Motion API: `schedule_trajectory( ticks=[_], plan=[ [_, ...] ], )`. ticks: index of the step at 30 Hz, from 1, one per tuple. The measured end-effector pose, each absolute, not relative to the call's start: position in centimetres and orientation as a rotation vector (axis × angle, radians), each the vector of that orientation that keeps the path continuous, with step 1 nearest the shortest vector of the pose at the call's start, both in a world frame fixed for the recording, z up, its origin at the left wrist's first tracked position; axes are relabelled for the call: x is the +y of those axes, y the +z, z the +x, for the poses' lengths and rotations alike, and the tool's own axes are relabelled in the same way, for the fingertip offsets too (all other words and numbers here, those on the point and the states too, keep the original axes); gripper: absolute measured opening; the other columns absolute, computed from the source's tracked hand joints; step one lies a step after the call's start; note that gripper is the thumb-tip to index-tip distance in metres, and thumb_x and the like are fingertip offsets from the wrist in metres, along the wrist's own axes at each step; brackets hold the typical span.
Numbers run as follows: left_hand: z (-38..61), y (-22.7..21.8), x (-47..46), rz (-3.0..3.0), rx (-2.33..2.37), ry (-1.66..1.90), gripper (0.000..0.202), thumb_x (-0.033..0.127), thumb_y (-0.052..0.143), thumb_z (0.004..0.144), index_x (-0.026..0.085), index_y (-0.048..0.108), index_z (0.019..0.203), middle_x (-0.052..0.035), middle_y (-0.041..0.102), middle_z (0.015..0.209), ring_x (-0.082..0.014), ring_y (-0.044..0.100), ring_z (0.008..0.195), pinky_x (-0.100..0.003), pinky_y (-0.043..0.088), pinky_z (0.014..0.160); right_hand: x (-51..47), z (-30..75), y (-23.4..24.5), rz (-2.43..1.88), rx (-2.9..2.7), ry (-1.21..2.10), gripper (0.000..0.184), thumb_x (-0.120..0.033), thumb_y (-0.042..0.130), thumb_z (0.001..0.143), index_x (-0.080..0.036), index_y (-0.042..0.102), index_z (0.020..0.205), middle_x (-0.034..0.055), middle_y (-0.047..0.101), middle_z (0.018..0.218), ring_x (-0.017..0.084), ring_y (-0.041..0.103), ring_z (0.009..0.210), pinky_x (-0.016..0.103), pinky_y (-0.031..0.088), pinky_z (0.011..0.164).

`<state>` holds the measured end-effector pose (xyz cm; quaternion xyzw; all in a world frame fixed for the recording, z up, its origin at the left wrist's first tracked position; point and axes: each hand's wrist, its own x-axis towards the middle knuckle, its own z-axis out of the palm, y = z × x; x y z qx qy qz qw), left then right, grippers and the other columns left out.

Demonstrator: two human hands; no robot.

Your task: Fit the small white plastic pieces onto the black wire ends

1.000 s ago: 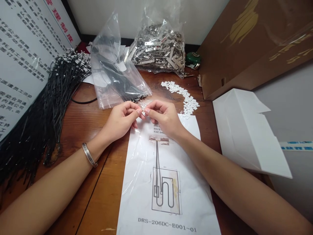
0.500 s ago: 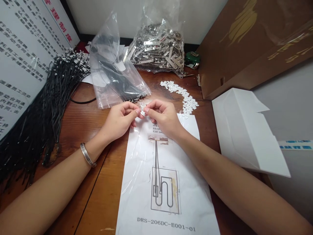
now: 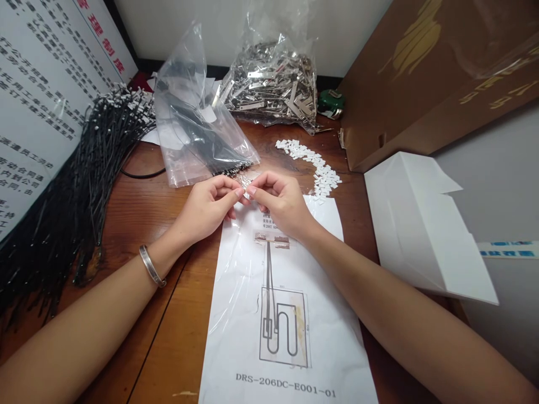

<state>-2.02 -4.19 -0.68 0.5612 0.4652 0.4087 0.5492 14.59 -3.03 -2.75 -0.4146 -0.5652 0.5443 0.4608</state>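
Observation:
My left hand (image 3: 210, 207) and my right hand (image 3: 281, 203) meet fingertip to fingertip over the top of a printed drawing sheet (image 3: 286, 314). Together they pinch one small part (image 3: 246, 193), too tiny and too covered by the fingers to identify. A clear plastic film lies over the sheet's left side. Just beyond my fingers is the open mouth of a clear bag (image 3: 197, 134) with black wires in it, their metal ends pointing towards my hands. A silver bangle (image 3: 151, 266) sits on my left wrist.
A big bundle of black wires (image 3: 71, 191) lies along the left. A bag of metal strips (image 3: 273, 84) stands at the back, small white pieces (image 3: 315, 165) are scattered right of my hands, and a white folded box (image 3: 421, 224) and brown cardboard (image 3: 425, 73) fill the right.

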Motion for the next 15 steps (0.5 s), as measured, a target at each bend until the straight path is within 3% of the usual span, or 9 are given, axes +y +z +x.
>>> schedule_trajectory(
  ticks=[5, 15],
  plan=[
    [-2.0, -0.57, -4.22, 1.321, 1.112, 0.972, 0.023, 0.034, 0.074, 0.077, 0.013, 0.065, 0.08, -0.0043, 0.072, 0.074, -0.0078, 0.057, 0.051, -0.019, 0.048, 0.049, -2.95, 14.69, -2.71, -1.056, -1.39, 1.318, 0.021, -0.035, 0.072, 0.074, -0.018, 0.06, 0.069, -0.0025, 0.058, 0.058, 0.008, 0.042, 0.05, 0.026, 0.031, 0.048],
    [-1.91, -0.55, -4.18, 1.323, 1.113, 0.97, 0.021, 0.031, 0.072, 0.078, 0.012, 0.065, 0.078, -0.0039, 0.072, 0.072, -0.0072, 0.056, 0.049, -0.019, 0.047, 0.048, -3.05, 14.69, -2.71, -1.014, -1.39, 1.336, 0.018, -0.032, 0.07, 0.074, -0.017, 0.06, 0.069, 0.0016, 0.067, 0.064, 0.009, 0.047, 0.052, 0.027, 0.033, 0.049]
  ],
)
